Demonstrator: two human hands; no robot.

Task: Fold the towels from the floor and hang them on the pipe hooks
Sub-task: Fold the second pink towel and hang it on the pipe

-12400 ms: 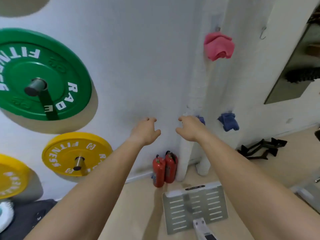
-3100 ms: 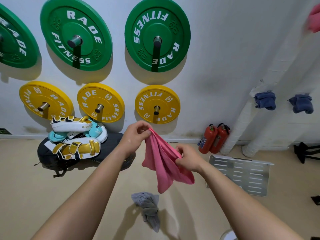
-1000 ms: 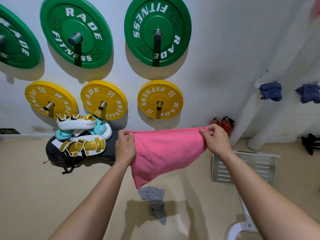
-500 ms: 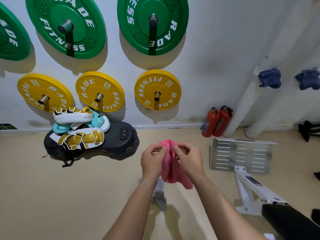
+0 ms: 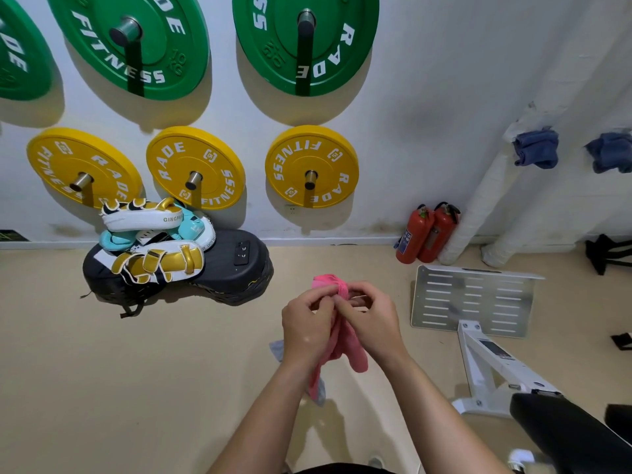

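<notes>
Head: left hand (image 5: 304,323) and right hand (image 5: 374,325) pinch soft pink terry towel (image 5: 352,354) together, off the floor.
Both curl on its bunched top edge, rest hangs below hands; likely light, limp, grippy, so hold by corners. Under hands, crumpled grey towel (image 5: 278,348) on floor.

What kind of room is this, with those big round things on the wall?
Most likely a gym. Green weight plates and yellow weight plates marked FITNESS hang on the wall, strapped training pads are piled on the floor, and what looks like a workout bench stands at the right.
</notes>
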